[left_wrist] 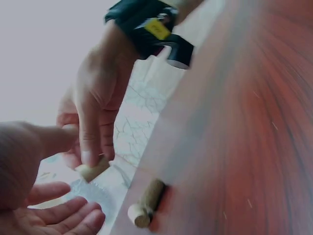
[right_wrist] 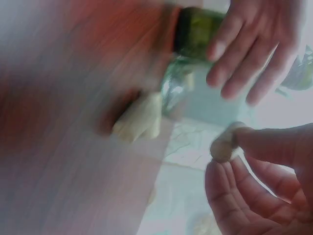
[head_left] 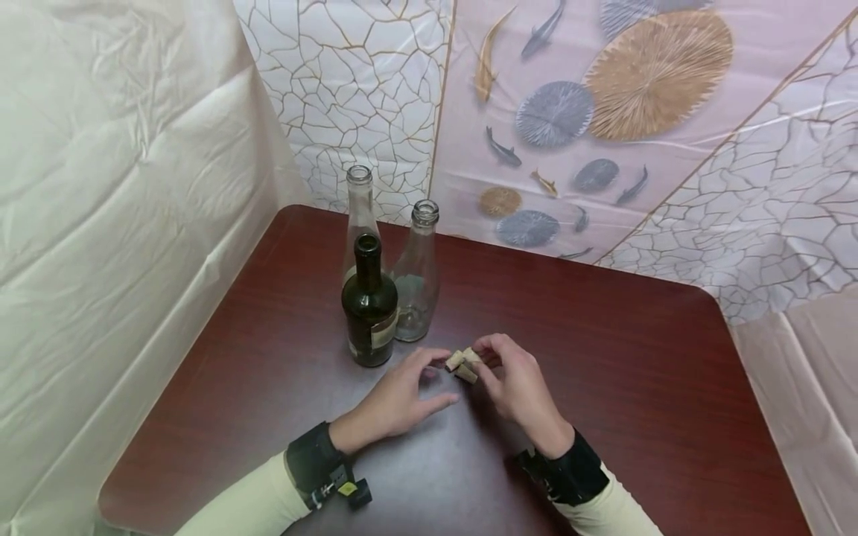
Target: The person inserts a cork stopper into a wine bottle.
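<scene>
Thumb and fingertips of my right hand (head_left: 516, 376) pinch a short tan cork (right_wrist: 223, 148) above the table. Beside it my left hand (head_left: 401, 394) holds nothing, its thumb and fingers spread apart, with the index fingertip close to the corks in the head view. Two more corks lie together on the tabletop: one (left_wrist: 154, 192) on its side, the other (left_wrist: 139, 216) with its round end facing the left wrist camera. From the right wrist camera these two corks (right_wrist: 142, 117) are blurred and overlap.
Behind my left hand stands a dark green bottle (head_left: 369, 313) with a pale label. Two clear bottles, one tall (head_left: 360, 208) and one wider (head_left: 417, 290), stand close behind it. The reddish-brown table (head_left: 603, 327) meets patterned sheets (head_left: 348, 89) at its back.
</scene>
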Tool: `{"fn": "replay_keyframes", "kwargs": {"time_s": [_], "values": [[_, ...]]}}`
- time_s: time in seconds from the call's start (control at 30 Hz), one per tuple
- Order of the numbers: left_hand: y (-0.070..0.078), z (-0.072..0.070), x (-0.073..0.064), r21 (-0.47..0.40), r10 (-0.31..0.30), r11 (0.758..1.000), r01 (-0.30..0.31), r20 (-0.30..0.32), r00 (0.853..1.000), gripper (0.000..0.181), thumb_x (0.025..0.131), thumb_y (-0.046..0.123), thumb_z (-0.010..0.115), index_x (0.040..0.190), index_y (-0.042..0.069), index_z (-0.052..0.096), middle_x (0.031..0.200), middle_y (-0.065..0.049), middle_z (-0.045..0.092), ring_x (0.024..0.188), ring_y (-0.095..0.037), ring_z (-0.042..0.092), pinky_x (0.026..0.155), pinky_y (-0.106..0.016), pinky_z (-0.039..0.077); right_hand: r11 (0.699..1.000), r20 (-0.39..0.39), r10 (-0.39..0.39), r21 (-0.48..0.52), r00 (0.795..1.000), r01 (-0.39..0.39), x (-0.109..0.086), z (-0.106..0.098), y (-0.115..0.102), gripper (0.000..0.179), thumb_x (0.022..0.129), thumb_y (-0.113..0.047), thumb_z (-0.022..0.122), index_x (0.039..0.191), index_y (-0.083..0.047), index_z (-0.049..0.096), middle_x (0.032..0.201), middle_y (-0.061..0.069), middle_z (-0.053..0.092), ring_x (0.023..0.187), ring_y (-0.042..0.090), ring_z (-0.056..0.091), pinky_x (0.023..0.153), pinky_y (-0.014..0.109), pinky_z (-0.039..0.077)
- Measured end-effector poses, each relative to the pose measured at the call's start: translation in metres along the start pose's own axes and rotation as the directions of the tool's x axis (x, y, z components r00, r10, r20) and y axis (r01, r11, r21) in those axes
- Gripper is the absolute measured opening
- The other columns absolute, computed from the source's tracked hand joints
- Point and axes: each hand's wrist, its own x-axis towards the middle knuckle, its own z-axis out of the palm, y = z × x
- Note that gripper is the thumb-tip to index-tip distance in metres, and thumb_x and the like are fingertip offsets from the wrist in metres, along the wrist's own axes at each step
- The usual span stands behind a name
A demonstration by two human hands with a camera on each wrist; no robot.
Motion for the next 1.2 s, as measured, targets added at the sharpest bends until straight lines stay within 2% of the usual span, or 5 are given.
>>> {"fn": "replay_keyframes", "kwargs": {"time_s": [0.07,0.17,0.33,0.6,1.2], "values": [[0.002,0.002,0.006,-0.175,-0.031,0.984,0.026,-0.028,0.999,0.053,0.086,0.025,0.074,0.13,0.004,0.053,0.125,-0.013,0.06,0.108,-0.028,0.064,0.092,-0.038,0.054,0.998,-0.031,0.015,0.053,0.999,-0.013,-0.004,-0.001,-0.008,0.023,0.085,-0.01,0.074,0.106,-0.011,0.063,0.097,0.001,0.064,0.086,0.01,0.063,0.073,0.034,0.059],[0.006,0.003,0.014,-0.402,-0.112,0.911,0.095,-0.019,0.993,0.044,0.086,0.016,0.074,0.124,0.0,0.056,0.118,-0.018,0.063,0.103,-0.03,0.065,0.087,-0.036,0.056,0.991,-0.082,0.036,0.133,0.996,-0.024,-0.01,-0.002,-0.018,0.023,0.086,-0.013,0.073,0.107,-0.012,0.063,0.098,-0.001,0.065,0.087,0.008,0.064,0.076,0.033,0.058],[0.011,0.004,0.019,-0.563,-0.223,0.802,0.199,0.027,0.974,0.038,0.086,0.014,0.073,0.118,0.0,0.059,0.112,-0.018,0.065,0.099,-0.025,0.065,0.08,-0.028,0.055,0.967,-0.144,0.064,0.255,0.987,-0.025,-0.017,-0.004,-0.035,0.023,0.085,-0.011,0.074,0.106,-0.01,0.064,0.099,0.001,0.067,0.086,0.011,0.066,0.077,0.036,0.059],[0.015,0.007,0.018,-0.576,-0.194,0.8,0.167,0.015,0.981,0.03,0.086,0.008,0.071,0.113,0.001,0.061,0.107,-0.013,0.066,0.095,-0.021,0.065,0.078,-0.026,0.055,0.937,-0.134,0.116,0.345,0.984,-0.063,-0.02,-0.022,-0.066,0.025,0.083,0.005,0.071,0.106,0.004,0.062,0.099,0.015,0.067,0.087,0.025,0.068,0.076,0.041,0.059],[0.017,0.012,0.013,-0.569,-0.168,0.811,0.136,-0.003,0.986,0.028,0.085,0.005,0.071,0.109,-0.001,0.059,0.105,-0.016,0.066,0.093,-0.02,0.065,0.08,-0.03,0.055,0.91,-0.111,0.171,0.398,0.979,-0.114,-0.029,-0.026,-0.07,0.023,0.084,0.001,0.071,0.105,0.002,0.063,0.097,0.014,0.067,0.088,0.024,0.067,0.077,0.041,0.058]]}}
